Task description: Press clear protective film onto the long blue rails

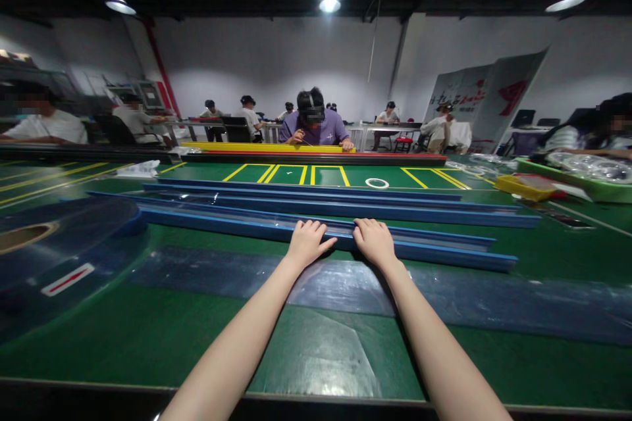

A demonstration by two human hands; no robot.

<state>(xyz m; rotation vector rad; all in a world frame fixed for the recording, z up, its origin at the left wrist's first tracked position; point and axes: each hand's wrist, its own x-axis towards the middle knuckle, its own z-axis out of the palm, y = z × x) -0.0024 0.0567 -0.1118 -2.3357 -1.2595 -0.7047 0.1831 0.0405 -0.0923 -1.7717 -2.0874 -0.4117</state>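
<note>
Both hands are on a long blue plastic channel [444, 252] that lies crosswise on the green table, near its middle. My left hand [307, 243] has its fingers hooked over the channel's wall and its thumb stretched to the right. A short gap away, my right hand [375, 243] curls its fingers over the same channel. Behind it lies another blue channel [474, 213], roughly parallel. Nearer to me, a flat strip of clear film [474, 299] runs across the table under my forearms. At the left is a large roll of clear film [103, 237] with a cardboard core.
A white ring [377, 183] lies beyond the channels, among yellow tape lines. Black, red and yellow long strips [266, 147] lie along the far side, where a person in purple [316, 128] leans over. A yellow tray [523, 188] and a green tray [592, 189] stand at right.
</note>
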